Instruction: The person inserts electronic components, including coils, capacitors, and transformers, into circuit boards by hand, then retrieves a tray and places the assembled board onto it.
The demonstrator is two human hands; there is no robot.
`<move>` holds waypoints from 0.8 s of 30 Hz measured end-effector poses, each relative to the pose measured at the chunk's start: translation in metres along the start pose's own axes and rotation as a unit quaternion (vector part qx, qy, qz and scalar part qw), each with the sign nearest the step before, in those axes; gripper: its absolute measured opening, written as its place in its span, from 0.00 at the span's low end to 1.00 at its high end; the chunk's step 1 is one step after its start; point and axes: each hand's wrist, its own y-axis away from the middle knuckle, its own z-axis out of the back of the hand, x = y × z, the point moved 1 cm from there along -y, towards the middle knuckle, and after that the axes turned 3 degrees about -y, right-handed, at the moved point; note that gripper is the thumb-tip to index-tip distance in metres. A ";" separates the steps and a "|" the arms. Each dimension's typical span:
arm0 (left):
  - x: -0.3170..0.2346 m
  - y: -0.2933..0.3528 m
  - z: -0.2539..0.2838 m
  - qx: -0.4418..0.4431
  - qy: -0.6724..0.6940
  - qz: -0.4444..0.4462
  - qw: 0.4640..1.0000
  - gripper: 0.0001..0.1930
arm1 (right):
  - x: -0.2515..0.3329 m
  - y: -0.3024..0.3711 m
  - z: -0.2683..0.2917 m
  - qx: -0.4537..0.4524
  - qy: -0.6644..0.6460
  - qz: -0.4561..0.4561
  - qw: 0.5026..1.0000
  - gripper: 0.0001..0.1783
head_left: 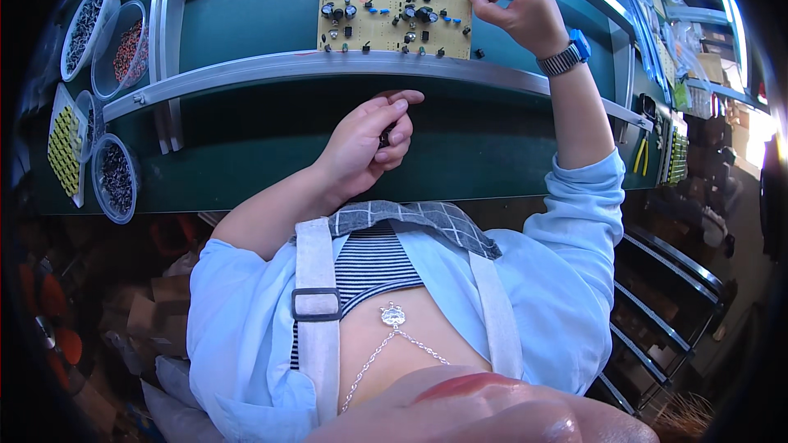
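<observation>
The right hand [525, 12] is hanging at the right edge of the circuit board panel [377, 33], its thumb and forefinger curving in until their tips are almost meeting, a pose suited to something tiny; whether anything is sitting between them, I cannot tell. The panel is lying at the top middle of the view, with its component side facing up, likely so that every row is staying easy to see. Its near edge is lying along the front metal rail [271, 68], which is probably supporting it and keeping it square to the person.

Nearer the body, the left hand [369, 139] is curling its fingers round small dark parts [384, 136], only partly showing, while its forefinger is pointing outward. The palm is presumably serving as a little store close to the panel. Below it, the green bench [246, 168] is stretching across. The right sleeve [579, 197] is bunching near the elbow, perhaps keeping cloth off the components.

Further left, a tub of reddish parts [99, 61] and a tub of dark parts [121, 212] are standing apart, apparently sorting pieces by kind. Far right, yellow-handled pliers [642, 157] are lying with their handles pointing toward the person's side, perhaps for easy picking up
</observation>
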 end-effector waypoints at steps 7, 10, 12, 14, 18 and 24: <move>0.003 -0.004 -0.001 0.000 0.002 -0.017 1.000 0.15 | -0.011 0.000 0.002 0.020 0.018 -0.003 1.000 0.12; 0.003 -0.005 0.000 -0.007 -0.006 -0.021 1.000 0.15 | -0.017 0.003 0.003 0.014 -0.006 0.032 0.999 0.14; 0.003 -0.005 0.001 -0.013 -0.008 -0.022 1.000 0.15 | -0.018 0.003 0.002 0.018 -0.010 0.026 0.999 0.14; 0.003 -0.006 0.001 -0.025 -0.007 -0.019 0.999 0.14 | -0.016 0.003 0.001 0.027 -0.020 0.010 0.999 0.14; 0.002 -0.005 0.001 -0.019 -0.004 -0.024 1.000 0.14 | -0.026 0.000 0.006 0.055 -0.040 0.024 0.997 0.14; 0.002 -0.006 0.004 -0.015 -0.009 -0.025 1.000 0.14 | -0.019 -0.006 0.008 0.077 -0.027 -0.003 0.997 0.14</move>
